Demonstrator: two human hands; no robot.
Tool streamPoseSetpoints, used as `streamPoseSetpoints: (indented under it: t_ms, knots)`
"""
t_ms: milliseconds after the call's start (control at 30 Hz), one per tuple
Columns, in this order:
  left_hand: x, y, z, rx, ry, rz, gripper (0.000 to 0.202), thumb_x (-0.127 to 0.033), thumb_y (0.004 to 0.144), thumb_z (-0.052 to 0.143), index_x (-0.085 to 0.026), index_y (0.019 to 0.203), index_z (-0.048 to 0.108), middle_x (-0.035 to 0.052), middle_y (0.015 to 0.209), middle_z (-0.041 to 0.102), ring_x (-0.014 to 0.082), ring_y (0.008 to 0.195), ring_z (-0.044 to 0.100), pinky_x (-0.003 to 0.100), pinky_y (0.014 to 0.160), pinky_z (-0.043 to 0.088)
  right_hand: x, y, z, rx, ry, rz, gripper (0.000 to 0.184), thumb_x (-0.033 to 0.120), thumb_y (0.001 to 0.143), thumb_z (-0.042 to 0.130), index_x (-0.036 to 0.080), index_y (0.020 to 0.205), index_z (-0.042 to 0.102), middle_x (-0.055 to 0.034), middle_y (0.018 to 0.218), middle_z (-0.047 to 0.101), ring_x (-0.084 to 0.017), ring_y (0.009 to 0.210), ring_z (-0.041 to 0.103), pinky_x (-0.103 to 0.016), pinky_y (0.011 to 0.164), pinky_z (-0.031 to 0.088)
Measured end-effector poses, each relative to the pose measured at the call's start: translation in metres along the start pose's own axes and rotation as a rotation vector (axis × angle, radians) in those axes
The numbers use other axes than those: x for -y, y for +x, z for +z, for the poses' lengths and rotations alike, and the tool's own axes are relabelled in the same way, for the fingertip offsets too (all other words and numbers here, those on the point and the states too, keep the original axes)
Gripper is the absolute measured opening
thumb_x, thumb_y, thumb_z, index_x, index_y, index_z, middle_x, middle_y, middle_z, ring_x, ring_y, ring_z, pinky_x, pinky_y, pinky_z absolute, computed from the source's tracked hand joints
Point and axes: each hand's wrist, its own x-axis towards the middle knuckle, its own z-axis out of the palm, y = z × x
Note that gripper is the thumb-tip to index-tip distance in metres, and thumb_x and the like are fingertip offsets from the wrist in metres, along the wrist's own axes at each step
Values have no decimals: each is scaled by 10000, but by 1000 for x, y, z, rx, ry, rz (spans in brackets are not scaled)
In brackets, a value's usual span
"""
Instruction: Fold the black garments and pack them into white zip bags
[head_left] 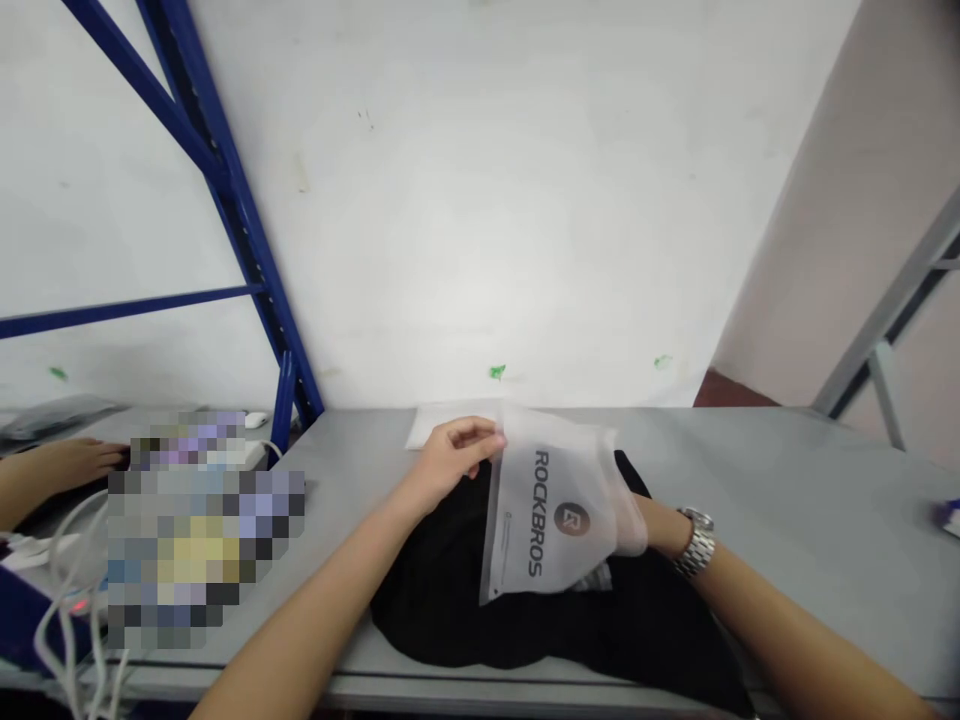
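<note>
Left hand: The left hand (450, 462) curls narrow at the upper left edge of a frosted plastic bag (551, 510), fingers closed against the film, gripping that edge.

Right hand: The right hand (626, 525) sits at the bag's right side, its fingers showing dimly through the film. Whether it grips anything cannot be told. A steel link wristwatch (696, 542) circles the wrist.

Bag: Printed "ROCKBROS" in dark letters beside a round logo, it stands tilted between both hands, its lower part lying over the black cloth item.

Black item: A soft black cloth item (442, 600) lies on the grey counter (780, 480), partly under the bag, its exact kind unclear. Its lower edge reaches the counter's front.

Beside the hands: A flat white sheet (442, 427) lies on the counter just behind the left hand.

Left of the counter: A co-worker's hand (71, 465) rests near white cables (71, 610). A pixelated patch (202, 530) hides what lies there.

Behind: Blue steel shelving uprights (247, 270) stand against a white wall (487, 200); a grey metal rack frame (892, 310) rises at right.
</note>
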Motion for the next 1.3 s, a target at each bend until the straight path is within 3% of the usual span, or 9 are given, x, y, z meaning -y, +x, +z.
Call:
streamPoseSetpoints:
  t_ms: [133, 333, 433, 567, 733, 900, 1000, 1133, 1300]
  knots:
    - [-1, -1, -1, -66, 9, 24, 235, -364, 650, 757, -161, 677, 643, -48, 590, 549, 52, 428, 412, 210, 407, 328, 6, 5, 5, -89, 8, -9, 372, 238, 498, 810, 256, 863, 742, -61, 962, 728, -331, 1003, 623, -452, 951, 476]
    - [6, 11, -28, -335, -68, 42, 193, -333, 771, 674, -147, 775, 625, -19, 727, 587, 104, 637, 559, 216, 529, 472, -2, 18, -12, -904, 629, -90, 395, 189, 658, 745, 257, 1037, 656, -2, 1025, 715, -253, 1076, 611, -378, 939, 513]
    - [17, 21, -47, -489, -84, 1, 236, -320, 874, 568, -143, 1028, 591, 43, 990, 624, 147, 818, 614, 321, 697, 531, -9, 17, -27, -1047, 831, -116, 326, 154, 679, 712, 247, 988, 664, 6, 1033, 717, -211, 1050, 630, -299, 880, 549]
    - [37, 33, -65, -620, -14, -74, 334, -333, 885, 550, -167, 1175, 534, 79, 1171, 578, 200, 974, 600, 410, 813, 519, -19, 15, -37, -1054, 875, -46, 213, 129, 709, 664, 235, 892, 683, -3, 968, 736, -193, 1000, 656, -247, 815, 572]
    - [53, 35, -66, -628, 292, -113, 358, -327, 881, 556, -174, 1202, 519, 85, 1212, 557, 215, 1015, 586, 432, 841, 506, -23, 17, -31, -951, 861, 91, 135, 177, 719, 671, 226, 843, 688, -26, 918, 744, -241, 944, 677, -322, 780, 592]
    - [52, 25, -62, -436, 690, -51, 363, -305, 851, 597, -183, 1189, 543, 88, 1358, 458, 276, 1215, 454, 533, 992, 376, -18, 17, -25, -884, 794, 104, 207, 236, 679, 738, 205, 875, 681, -38, 918, 739, -256, 897, 685, -353, 770, 589]
    - [51, 25, -60, -285, 816, -44, 307, -307, 854, 595, -180, 1133, 577, 82, 1310, 505, 259, 1187, 481, 513, 986, 389, -13, 15, -23, -867, 758, 142, 159, 256, 688, 736, 206, 828, 680, -36, 846, 736, -242, 823, 691, -325, 713, 589]
    - [50, 30, -50, -200, 835, -59, 301, -327, 883, 552, -180, 1146, 561, 77, 1198, 572, 211, 1031, 578, 439, 877, 484, -6, 13, -18, -808, 681, 206, 153, 298, 720, 702, 208, 839, 666, -66, 856, 721, -256, 775, 679, -361, 680, 574]
    - [28, 19, -16, -151, 636, -30, 278, -350, 897, 511, -162, 1079, 605, 98, 1198, 591, 224, 1098, 555, 422, 944, 446, 0, 12, -4, -822, 164, 287, 199, 371, 706, 711, 231, 781, 592, 6, 706, 632, -180, 622, 588, -305, 578, 477]
